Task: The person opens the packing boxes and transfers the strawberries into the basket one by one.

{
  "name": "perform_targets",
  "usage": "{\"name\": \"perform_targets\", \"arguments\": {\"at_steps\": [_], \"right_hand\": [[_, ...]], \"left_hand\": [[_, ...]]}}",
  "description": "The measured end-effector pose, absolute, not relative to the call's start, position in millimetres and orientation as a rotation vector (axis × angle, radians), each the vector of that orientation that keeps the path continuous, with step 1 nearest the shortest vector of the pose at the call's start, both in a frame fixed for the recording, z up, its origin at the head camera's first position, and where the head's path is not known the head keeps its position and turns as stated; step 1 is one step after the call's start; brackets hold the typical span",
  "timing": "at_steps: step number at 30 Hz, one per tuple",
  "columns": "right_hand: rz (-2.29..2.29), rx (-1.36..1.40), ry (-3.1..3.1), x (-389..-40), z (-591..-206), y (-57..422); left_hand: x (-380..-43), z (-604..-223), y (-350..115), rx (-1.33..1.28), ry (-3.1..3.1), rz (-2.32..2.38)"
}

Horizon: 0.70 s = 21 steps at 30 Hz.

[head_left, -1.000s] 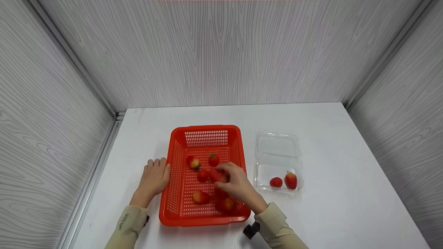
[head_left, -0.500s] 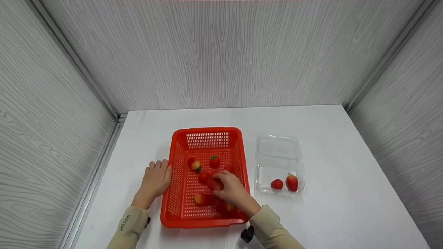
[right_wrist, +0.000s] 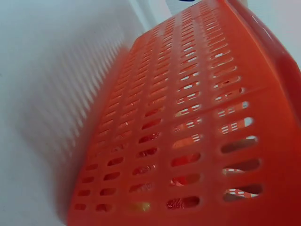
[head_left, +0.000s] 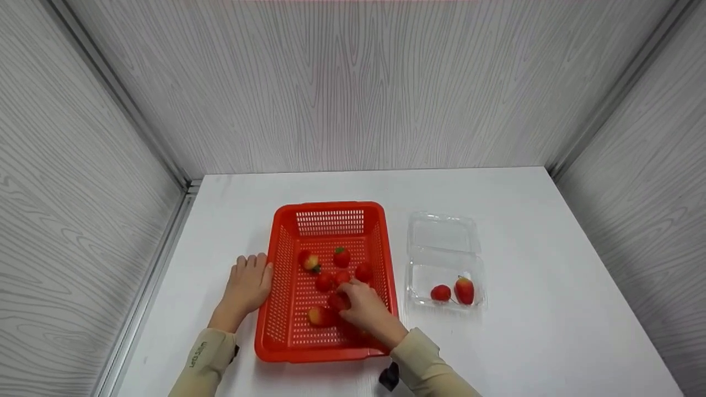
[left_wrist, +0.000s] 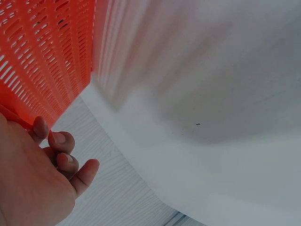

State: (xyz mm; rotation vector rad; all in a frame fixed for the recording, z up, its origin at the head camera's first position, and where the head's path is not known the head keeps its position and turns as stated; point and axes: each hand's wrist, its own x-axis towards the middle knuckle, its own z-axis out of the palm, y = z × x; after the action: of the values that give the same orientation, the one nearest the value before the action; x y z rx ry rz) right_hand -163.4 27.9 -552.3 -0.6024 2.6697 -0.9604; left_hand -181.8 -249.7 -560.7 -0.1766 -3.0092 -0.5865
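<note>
My left hand (head_left: pixel 249 282) holds the left rim of a red perforated plastic basket (head_left: pixel 281 331), its thumb along the rim. In the left wrist view, this hand's fingers curl loosely below the rim against the basket wall (left_wrist: pixel 51 61). Inside the basket, my right hand (head_left: pixel 365 309) pinches a round red fruit (head_left: pixel 337 301) between thumb and fingertips. Around it lie a red-and-yellow fruit (head_left: pixel 321 316), a red fruit with green leaves (head_left: pixel 341 257) and several other red fruits. The right wrist view shows only the basket's outer side wall (right_wrist: pixel 188 122); the hand is hidden there.
A clear hinged plastic box (head_left: pixel 444 253) stands open to the right of the basket. In its near part lie a small red fruit (head_left: pixel 440 293) and a red-yellow one (head_left: pixel 464 290). Pale wood-grain panels (head_left: pixel 353 82) enclose the white table (head_left: pixel 551 309) behind and at both sides.
My right hand has moved down and slightly left within the basket, uncovering red fruits near the right wall. The left hand keeps its place at the rim.
</note>
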Motion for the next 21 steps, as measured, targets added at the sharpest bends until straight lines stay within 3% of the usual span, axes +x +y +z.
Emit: {"name": "perform_targets", "arguments": {"at_steps": [21], "right_hand": [[-0.596,-0.834,2.778,-154.5,-572.9,23.6]], "left_hand": [[-182.7,-563.6,-250.1,-0.161,-2.998,-0.568]]}}
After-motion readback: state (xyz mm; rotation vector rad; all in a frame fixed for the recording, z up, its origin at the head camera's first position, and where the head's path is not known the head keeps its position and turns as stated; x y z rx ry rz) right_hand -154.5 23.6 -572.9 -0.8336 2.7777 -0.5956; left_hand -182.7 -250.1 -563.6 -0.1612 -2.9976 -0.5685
